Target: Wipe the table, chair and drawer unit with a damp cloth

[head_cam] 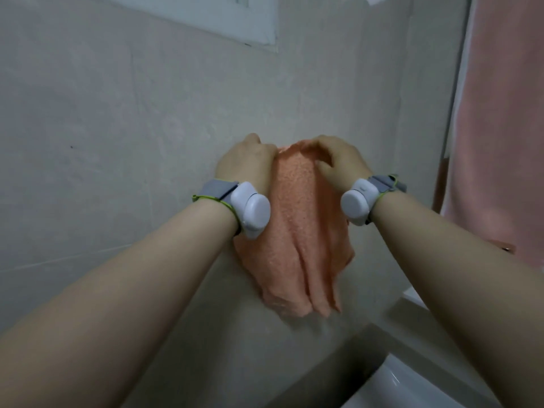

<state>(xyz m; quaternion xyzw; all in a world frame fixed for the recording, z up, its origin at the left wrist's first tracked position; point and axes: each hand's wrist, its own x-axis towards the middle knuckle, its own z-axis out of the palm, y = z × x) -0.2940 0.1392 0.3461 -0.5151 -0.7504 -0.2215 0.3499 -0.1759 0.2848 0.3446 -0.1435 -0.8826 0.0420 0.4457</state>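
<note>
against the wall (117,142), at chest height, i record the cloth (297,231): orange terry, hanging in loose vertical folds from its top edge, lower end free and touching no surface. left hand (250,163) is closed over the upper left corner, fingers curled out of sight behind the fabric. right hand (338,163) grips the upper right part, fingers bent into the pile. both hands hold the same edge, close together, so the cloth's weight hangs straight down between the forearms.

judgement: the high two-handed hold suits taking the cloth from, or setting it on, a hook or rail. i cannot see any such fitting, as the hands cover that spot. whether the cloth is damp i cannot tell.

a white wrist unit (250,209) sits on each forearm. a pink towel (500,142) hangs at far right, well apart. a white fixture (412,384) shows at lower right, below the cloth.

table, chair and drawer unit: none in view. wiping is not yet under way.
</note>
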